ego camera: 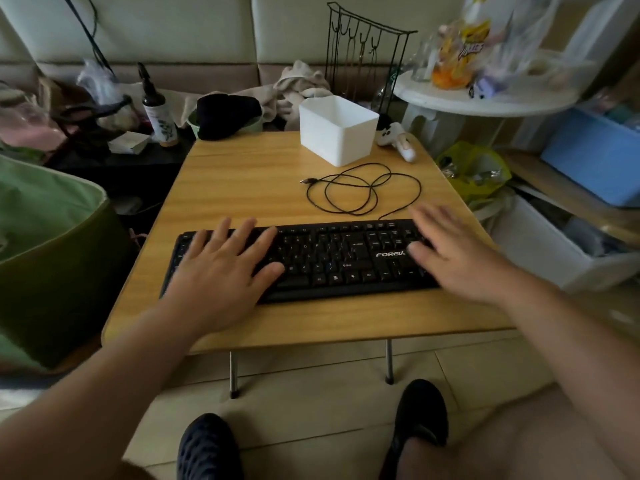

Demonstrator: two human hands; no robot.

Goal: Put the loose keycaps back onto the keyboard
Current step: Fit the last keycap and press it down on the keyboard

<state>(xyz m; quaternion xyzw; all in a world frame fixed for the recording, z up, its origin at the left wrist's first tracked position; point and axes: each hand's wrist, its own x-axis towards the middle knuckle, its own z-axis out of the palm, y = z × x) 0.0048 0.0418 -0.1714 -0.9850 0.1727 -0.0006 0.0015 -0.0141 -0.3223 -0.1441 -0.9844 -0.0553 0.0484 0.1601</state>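
A black keyboard point(332, 259) lies across the near part of a small wooden folding table point(249, 174). My left hand point(221, 271) lies flat over the keyboard's left end with its fingers spread. My right hand point(446, 251) is spread over the right end, covering the number pad; it looks slightly blurred. Neither hand holds anything. The keyboard's black cable point(363, 188) lies coiled on the table behind it. I see no loose keycaps on the table. The white bin point(337, 129) stands at the back; its inside is hidden from me.
A white game controller point(396, 136) lies right of the bin. A dark cap point(227, 114) sits at the table's back left edge. A green bag point(45, 244) stands at the left, storage boxes point(561, 244) crowd the right. My two feet point(311, 441) rest on the floor below.
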